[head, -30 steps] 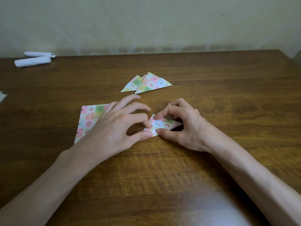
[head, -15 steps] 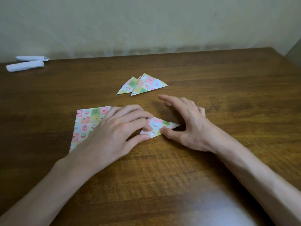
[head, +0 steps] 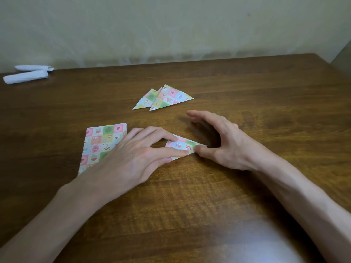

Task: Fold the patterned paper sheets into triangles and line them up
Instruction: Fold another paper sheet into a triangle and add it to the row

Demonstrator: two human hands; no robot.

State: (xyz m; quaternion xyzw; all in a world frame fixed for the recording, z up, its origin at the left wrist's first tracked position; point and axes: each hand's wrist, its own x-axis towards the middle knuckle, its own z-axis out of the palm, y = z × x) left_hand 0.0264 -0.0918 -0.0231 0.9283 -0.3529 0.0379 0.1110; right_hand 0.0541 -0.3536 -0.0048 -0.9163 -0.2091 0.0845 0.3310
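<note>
Nearest the camera, two bare forearms are reaching in over the wooden table (head: 190, 215). Left hand (head: 133, 158) is lying palm down, fingers straight and slightly spread, not curled round anything. Its fingertips (head: 183, 152) are pressing down on the left part of a small folded triangle (head: 180, 145) of patterned paper. That triangle is lying flat on the table directly between the two hands.

Right hand (head: 226, 147) is wide open. Its thumb (head: 198, 149) is touching the triangle's near right edge, next to the left hand's fingertips. The other fingers are spreading up and away above the table. They are motion-blurred, so probably clear of the paper, but hard to tell. Neither hand is gripping; both are released, with flat contact only.

Under and just left of the left hand's wrist side, a stack of unfolded patterned sheets (head: 100, 141) is lying flat, partly covered by the hand.

Beyond the hands, toward the wall, two finished triangles are lying side by side with edges overlapping: the right finished triangle (head: 171, 98) partly on top of the left finished triangle (head: 145, 101).

Far left of the left hand, near the table's back edge, two white rolled pieces (head: 26, 76) are lying close together.
</note>
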